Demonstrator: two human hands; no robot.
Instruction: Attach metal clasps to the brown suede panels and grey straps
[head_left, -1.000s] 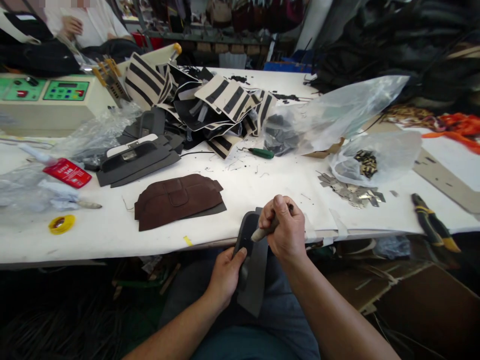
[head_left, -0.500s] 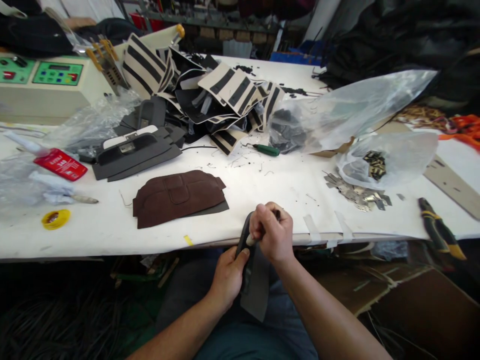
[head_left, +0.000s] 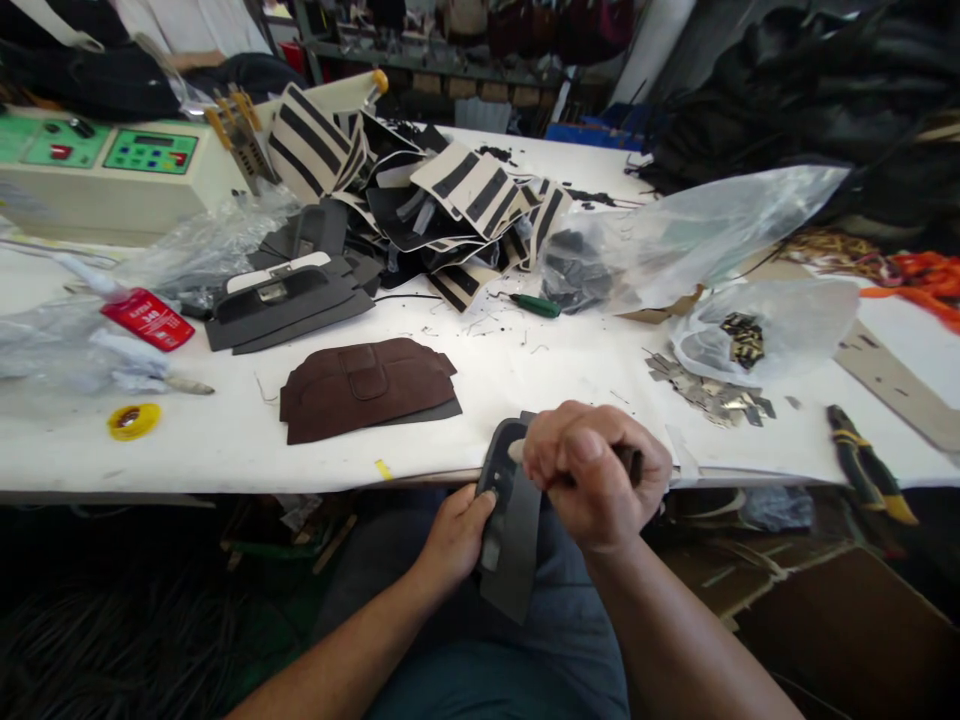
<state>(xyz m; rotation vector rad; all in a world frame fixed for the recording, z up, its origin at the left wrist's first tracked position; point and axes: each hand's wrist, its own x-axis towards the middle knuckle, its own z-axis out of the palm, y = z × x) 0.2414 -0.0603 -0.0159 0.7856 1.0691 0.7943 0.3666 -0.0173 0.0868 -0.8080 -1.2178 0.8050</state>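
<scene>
My left hand [head_left: 454, 535] grips the edge of a dark grey leather piece [head_left: 514, 550], its thumb on the upper face. The piece hangs tilted at the table's front edge over my lap. My right hand [head_left: 600, 470] is closed round a tool whose dark handle [head_left: 630, 462] shows between the fingers; a pale tip rests by the piece's upper part. Left of the hands, a brown leather piece [head_left: 367, 385] lies over a grey one on the white table [head_left: 495, 360].
Striped pieces [head_left: 472, 190] are heaped at the back beside grey flaps [head_left: 292, 305]. A green-handled hook tool [head_left: 534, 304] lies mid-table. Metal plates [head_left: 709, 390], a bag of clasps [head_left: 795, 320] and pliers [head_left: 870, 465] are on the right; a red bottle [head_left: 154, 318] and yellow tape [head_left: 134, 421], left.
My right hand has moved up and to the right, turning at the wrist, and uncovers more of the grey piece. The view has shifted slightly.
</scene>
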